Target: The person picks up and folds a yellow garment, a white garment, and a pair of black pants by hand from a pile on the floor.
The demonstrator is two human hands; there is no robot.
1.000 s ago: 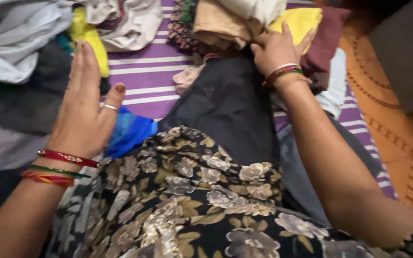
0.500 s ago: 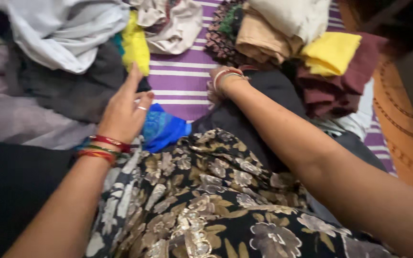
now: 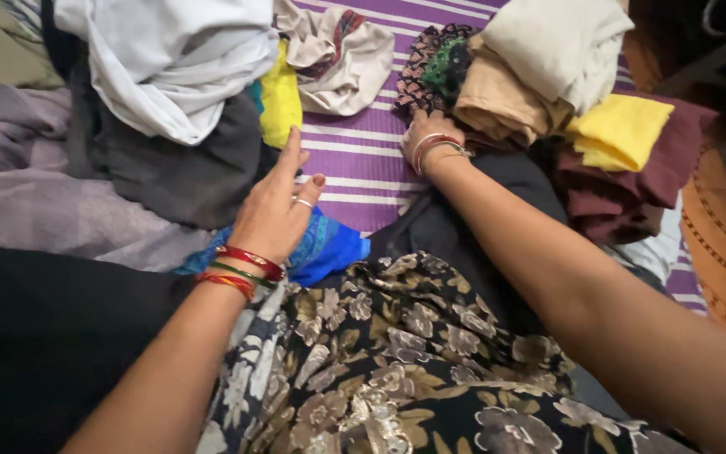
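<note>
Head view, looking down over a heap of clothes on a purple striped sheet (image 3: 363, 164)

Left hand (image 3: 275, 210): flat, fingers extended and together, palm down. Grip released, nothing held. It rests on a bright blue cloth (image 3: 329, 250), which lies between the dark grey garment (image 3: 186, 172) on its left and the black garment (image 3: 464, 227) on its right. Ring on 1 finger; red and green bangles at the wrist.

Right hand (image 3: 428, 139): reaches further out, at the far edge of the black garment, just below a folded tan cloth (image 3: 497, 113). Fingers curl downward and are partly hidden by the wrist and bangles; cannot tell whether they pinch fabric or only press on it.

Black garment: spread from the right hand back toward the person, lying under the right forearm, touching the blue cloth at its near left edge.

Surroundings:
- floral black-and-beige fabric (image 3: 397, 361) in the foreground, between the 2 arms
- white garment (image 3: 170, 59) bunched at upper left, over the dark grey one
- yellow cloth (image 3: 281, 101) just beside it
- folded stack at upper right: cream piece (image 3: 556, 42) on the tan cloth, second yellow piece (image 3: 619, 130) on maroon fabric (image 3: 632, 189)
</note>
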